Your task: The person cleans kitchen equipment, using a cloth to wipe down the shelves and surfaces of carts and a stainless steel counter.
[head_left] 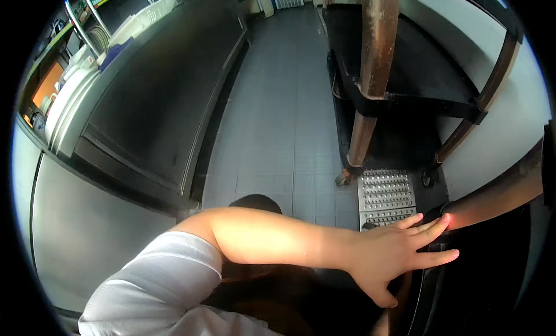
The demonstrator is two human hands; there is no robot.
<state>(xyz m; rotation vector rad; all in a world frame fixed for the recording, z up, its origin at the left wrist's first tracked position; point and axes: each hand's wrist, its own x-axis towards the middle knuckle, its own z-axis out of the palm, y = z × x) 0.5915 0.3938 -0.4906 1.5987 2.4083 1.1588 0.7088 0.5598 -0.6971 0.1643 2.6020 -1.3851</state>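
My open left hand (pixel 394 252), fingers spread, stretches right beside a brown post (pixel 498 191), contact unclear; a flat palm should steady it best. My right hand is unseen.

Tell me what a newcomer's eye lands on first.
The bare left forearm crosses the lower middle, ending in the spread left hand at lower right. Next come the brown-posted black cart at upper right and, above the hand, the dotted metal plate on the floor.
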